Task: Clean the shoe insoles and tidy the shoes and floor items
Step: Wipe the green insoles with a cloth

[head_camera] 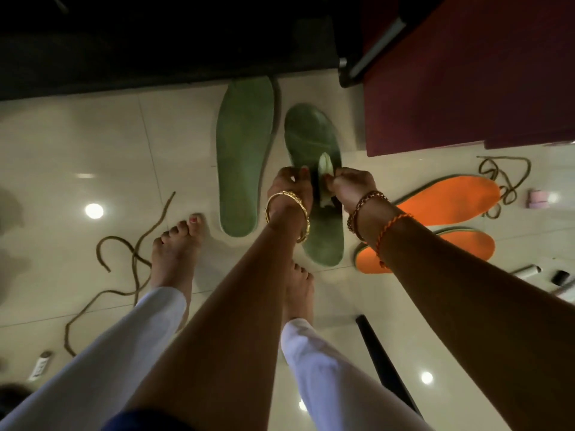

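The person stands barefoot on the glossy cream tiled floor [77,141], both arms reaching down. The left hand [291,185], fingers curled, grips the near edge of the darker green foam insole [311,135], which is lifted off the tiles. The right hand [350,185] pinches a small pale crumpled wipe [325,164] against that insole's surface. Just beside it, to the left, a lighter green flat insole [244,157] lies on the floor. To the right lie two orange insoles [448,197], one nearer than the other, close to a tangled brown shoelace [504,178]. Another brown lace [124,259] loops by the left foot.
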